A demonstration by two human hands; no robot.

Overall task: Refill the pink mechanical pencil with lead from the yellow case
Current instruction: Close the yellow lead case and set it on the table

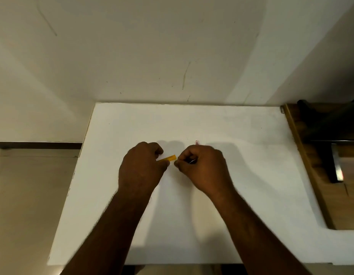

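My left hand [141,165] grips the small yellow lead case [169,158], whose free end sticks out to the right toward the other hand. My right hand [202,165] is closed, fingertips pinched just right of the case's end. A thin light sliver [192,161] shows in its fist; I cannot tell what it is. A pink tip of the mechanical pencil [196,142] pokes out just above the right hand; the pencil's body is hidden behind the fingers. Both hands hover over the middle of the white table [251,175].
The white table meets a cream wall [172,56] at its far edge. A wooden unit with a dark object and a metal bar [336,167] stands along the table's right side. Tiled floor [29,195] lies beyond the left edge.
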